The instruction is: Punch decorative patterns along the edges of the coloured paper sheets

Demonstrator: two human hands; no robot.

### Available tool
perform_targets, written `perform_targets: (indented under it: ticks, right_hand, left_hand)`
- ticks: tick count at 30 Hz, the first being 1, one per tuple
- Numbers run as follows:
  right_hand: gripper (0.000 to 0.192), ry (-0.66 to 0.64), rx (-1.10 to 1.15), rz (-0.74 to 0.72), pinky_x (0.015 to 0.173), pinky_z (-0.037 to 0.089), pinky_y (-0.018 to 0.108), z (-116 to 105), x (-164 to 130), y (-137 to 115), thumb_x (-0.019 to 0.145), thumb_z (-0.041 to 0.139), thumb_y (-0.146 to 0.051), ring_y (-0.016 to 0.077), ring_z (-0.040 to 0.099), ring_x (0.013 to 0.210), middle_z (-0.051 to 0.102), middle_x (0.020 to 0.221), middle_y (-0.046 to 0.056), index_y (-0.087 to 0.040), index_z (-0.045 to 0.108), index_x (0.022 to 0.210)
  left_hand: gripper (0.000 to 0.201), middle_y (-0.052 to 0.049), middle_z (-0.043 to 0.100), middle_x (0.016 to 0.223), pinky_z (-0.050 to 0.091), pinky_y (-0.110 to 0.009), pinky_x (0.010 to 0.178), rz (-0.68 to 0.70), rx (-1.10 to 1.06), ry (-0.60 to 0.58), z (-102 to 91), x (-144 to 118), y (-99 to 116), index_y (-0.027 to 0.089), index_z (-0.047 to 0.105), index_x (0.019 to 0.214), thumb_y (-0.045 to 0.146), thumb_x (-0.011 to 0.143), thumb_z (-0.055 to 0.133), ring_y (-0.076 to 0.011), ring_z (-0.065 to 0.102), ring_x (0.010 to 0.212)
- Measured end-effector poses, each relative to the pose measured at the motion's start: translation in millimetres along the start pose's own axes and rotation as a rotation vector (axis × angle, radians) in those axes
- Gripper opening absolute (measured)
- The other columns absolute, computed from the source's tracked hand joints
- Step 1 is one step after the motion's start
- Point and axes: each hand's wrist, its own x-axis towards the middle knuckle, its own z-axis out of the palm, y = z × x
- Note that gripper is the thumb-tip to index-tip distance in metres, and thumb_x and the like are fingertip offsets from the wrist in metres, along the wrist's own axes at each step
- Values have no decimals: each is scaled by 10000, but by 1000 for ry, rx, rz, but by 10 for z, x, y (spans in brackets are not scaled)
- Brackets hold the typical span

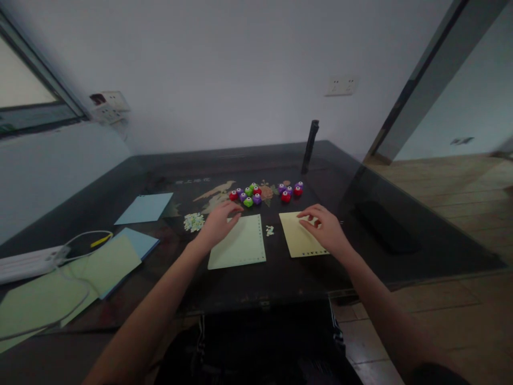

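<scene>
Two flat, spread hands: left hand on green sheet, right hand on yellow sheet.

No legible text, label, brand or number can be made out; a faint pale line of marks on the dark bench is too blurred to be read

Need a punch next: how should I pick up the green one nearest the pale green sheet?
Pinch the green punch by its two sides, coming from above and the near side. It sits at the cluster's front edge, a purple punch close on its right; the left hand is nearest.
</scene>
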Motion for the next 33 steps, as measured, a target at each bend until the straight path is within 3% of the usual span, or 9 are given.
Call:
perform_targets:
  ticks: [3,6,11,16,25,33]
  right_hand:
    - [128,-165,-19,-126,736,456,327,272,209,-229,819,556,-221,188,562,833,614,890,51,-203,657,894]
    - [183,-299,-136,-215,833,436,355,571,433,-350,815,597,-245,218,560,938,631,980,82,-167,653,971]
    - [458,-376,-426,-262,867,417,401,931,624,-353,809,598,-436,301,503,1059,576,1142,156,-128,609,1147]
    - [463,-389,-533,-301,850,408,380,1028,578,-330,820,578,-449,298,490,1049,562,1158,136,-137,605,1161]
    - [362,-283,-448,-304,806,397,360,1046,529,-352,773,654,-359,267,506,1003,583,1074,104,-176,600,1081]
    - [218,-259,-282,-232,776,407,334,1117,552,-287,717,700,-290,238,516,919,578,964,103,-145,623,861]
  left_hand:
    - [185,-79,631,977,422,-401,913,-80,94,-3,-41,-155,-465,208,632,945,232,812,504,-234,562,980]
    - [278,-98,613,1068,404,-414,932,-73,159,-51,-27,-251,-663,195,615,1053,298,811,524,-254,543,1036]
    - [502,-133,560,1182,393,-407,935,-61,211,-143,27,-295,-655,176,572,1175,457,761,598,-278,516,1082]
    - [561,-128,551,1176,391,-394,919,-79,310,-211,42,-296,-644,175,553,1219,495,760,594,-274,506,1073]
    - [510,-122,549,1112,398,-392,894,-92,297,-171,2,-292,-583,176,585,1127,488,727,634,-281,509,1047]
    - [457,-129,584,1039,417,-385,837,-90,290,-139,12,-270,-554,145,569,1019,438,687,683,-288,540,985]
